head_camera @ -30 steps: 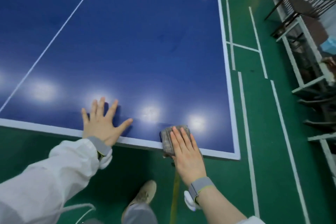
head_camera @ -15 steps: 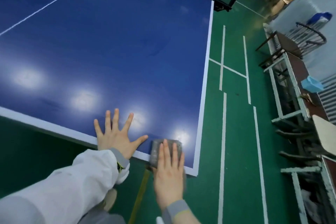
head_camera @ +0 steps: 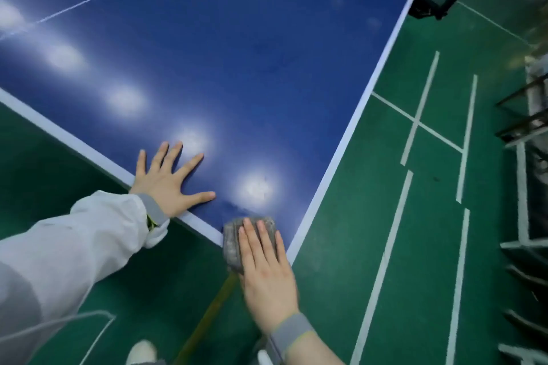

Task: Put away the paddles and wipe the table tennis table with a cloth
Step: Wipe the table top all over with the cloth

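Observation:
The blue table tennis table [head_camera: 252, 74] with white edge lines fills the upper left of the head view. My right hand [head_camera: 265, 270] lies flat with straight fingers on a folded grey cloth [head_camera: 232, 241], pressing it onto the table's near right corner. My left hand [head_camera: 169, 179] rests on the table's near edge, fingers spread flat on the blue surface. No paddles are in view.
The black net post clamp [head_camera: 436, 6] sits at the table's far right edge. Green floor with white lines [head_camera: 415, 187] lies to the right. Desks and chairs [head_camera: 527, 133] stand along the right side. My shoe [head_camera: 142, 351] shows at the bottom.
My right hand has slid the cloth rightward along the near edge to the table's corner. The view has swung, tilting the table. My left hand stays flat on the edge.

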{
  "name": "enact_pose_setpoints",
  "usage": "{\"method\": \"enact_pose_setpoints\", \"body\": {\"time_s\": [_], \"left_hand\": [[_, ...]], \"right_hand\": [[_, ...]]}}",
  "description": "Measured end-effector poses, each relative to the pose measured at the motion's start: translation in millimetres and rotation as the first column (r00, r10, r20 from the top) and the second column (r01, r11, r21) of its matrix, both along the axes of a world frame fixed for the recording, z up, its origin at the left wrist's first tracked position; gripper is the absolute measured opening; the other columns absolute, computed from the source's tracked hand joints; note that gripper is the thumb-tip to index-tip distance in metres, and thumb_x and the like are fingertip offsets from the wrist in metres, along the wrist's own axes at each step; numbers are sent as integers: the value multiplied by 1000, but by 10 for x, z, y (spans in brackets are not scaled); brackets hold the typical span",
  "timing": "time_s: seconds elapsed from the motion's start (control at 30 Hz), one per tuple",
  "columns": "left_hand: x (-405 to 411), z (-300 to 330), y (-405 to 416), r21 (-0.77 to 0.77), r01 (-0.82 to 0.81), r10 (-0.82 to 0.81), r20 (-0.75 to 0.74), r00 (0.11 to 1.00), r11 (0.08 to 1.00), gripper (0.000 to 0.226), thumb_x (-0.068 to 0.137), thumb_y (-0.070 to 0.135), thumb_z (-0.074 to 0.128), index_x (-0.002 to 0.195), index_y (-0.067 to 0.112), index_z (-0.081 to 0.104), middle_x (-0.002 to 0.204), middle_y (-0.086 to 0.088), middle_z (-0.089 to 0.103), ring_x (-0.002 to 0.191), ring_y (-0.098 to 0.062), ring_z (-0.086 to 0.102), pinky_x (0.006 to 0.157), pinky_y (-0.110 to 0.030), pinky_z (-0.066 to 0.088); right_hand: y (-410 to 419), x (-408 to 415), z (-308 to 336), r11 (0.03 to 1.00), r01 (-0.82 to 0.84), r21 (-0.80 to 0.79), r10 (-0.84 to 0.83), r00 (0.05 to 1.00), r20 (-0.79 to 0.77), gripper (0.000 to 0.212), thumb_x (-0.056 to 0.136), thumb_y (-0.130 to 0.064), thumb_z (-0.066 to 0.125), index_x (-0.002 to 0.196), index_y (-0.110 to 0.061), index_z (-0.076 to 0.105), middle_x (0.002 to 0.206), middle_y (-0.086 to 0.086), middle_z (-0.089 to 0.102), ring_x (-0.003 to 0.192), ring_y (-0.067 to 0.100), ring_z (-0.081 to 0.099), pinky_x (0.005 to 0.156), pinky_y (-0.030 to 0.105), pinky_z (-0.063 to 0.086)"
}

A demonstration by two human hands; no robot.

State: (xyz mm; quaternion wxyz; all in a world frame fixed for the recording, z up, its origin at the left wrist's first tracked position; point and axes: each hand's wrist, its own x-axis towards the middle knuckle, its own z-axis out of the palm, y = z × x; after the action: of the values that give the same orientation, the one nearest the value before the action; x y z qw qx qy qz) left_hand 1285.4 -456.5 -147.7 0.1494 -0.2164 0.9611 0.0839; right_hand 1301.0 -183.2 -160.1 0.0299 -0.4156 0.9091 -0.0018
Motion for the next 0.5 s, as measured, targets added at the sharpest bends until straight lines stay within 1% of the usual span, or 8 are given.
{"method": "enact_pose_setpoints", "body": {"time_s": [0.07, 0.13, 0.2, 0.23, 0.27, 0.33, 0.4, 0.5], "left_hand": [[-16, -3, 92, -7, -60, 60, -7, 998, 998, 110, 46, 104, -4, 146, 58, -10, 164, 6, -15, 149, -17, -21, 117, -50, -17], [-4, 11, 169, 4, -110, 110, -14, 994, 994, 109, 46, 104, -5, 144, 58, -11, 164, 6, -15, 149, -17, -21, 118, -48, -16], [-26, 32, 350, 3, -219, 219, -4, 976, 976, 97, 55, 98, -5, 142, 56, -15, 163, 6, -17, 149, -17, -21, 118, -47, -16], [-21, 21, 400, 0, -250, 250, 2, 968, 968, 90, 63, 94, -5, 143, 53, -16, 163, 5, -18, 149, -18, -22, 118, -47, -16], [-58, 6, 509, -18, -302, 302, 0, 953, 953, 85, 71, 90, -4, 146, 51, -16, 163, 5, -19, 149, -18, -22, 118, -47, -17], [-117, -31, 660, -41, -386, 386, -11, 922, 921, 78, 81, 81, 1, 151, 48, -9, 163, 4, -18, 149, -19, -21, 118, -48, -16], [-130, -71, 724, -69, -430, 426, -64, 902, 900, 75, 85, 79, -1, 152, 47, -5, 164, 3, -15, 150, -20, -19, 119, -50, -15], [-87, -152, 743, -88, -483, 467, -155, 871, 871, 85, 78, 79, -6, 154, 42, 1, 165, 0, -6, 151, -21, -12, 119, -51, -14]], "right_hand": [[438, -191, 31, 988, -155, -27, 155, 988, -5, 78, 80, -36, 61, 148, -7, 37, 156, 7, 36, 143, 29, 36, 113, 48, 24], [660, -351, 26, 977, -202, -62, 200, 979, -33, 75, 81, -45, 53, 146, -8, 44, 154, 6, 40, 143, 26, 36, 112, 45, 25], [778, -569, 49, 985, -156, -67, 159, 987, 31, 69, 84, -47, 44, 142, -9, 51, 152, 5, 44, 142, 23, 34, 111, 43, 24], [743, -589, 52, 992, -106, -70, 110, 992, 61, 67, 86, -47, 41, 140, -9, 54, 151, 4, 46, 141, 23, 33, 111, 42, 23], [739, -720, 78, 993, -95, -76, 101, 991, 91, 65, 88, -48, 39, 139, -10, 55, 150, 3, 46, 141, 23, 34, 111, 41, 22], [692, -868, 101, 992, -107, -62, 114, 986, 118, 66, 91, -50, 36, 141, -10, 53, 150, 4, 46, 141, 25, 38, 111, 43, 23], [596, -940, 84, 984, -167, -70, 173, 981, 92, 67, 92, -49, 35, 143, -8, 49, 153, 7, 43, 142, 28, 38, 110, 46, 24], [351, -951, 77, 968, -247, -51, 251, 963, 98, 69, 92, -46, 39, 148, -7, 41, 158, 10, 33, 145, 32, 31, 111, 51, 21]]}}
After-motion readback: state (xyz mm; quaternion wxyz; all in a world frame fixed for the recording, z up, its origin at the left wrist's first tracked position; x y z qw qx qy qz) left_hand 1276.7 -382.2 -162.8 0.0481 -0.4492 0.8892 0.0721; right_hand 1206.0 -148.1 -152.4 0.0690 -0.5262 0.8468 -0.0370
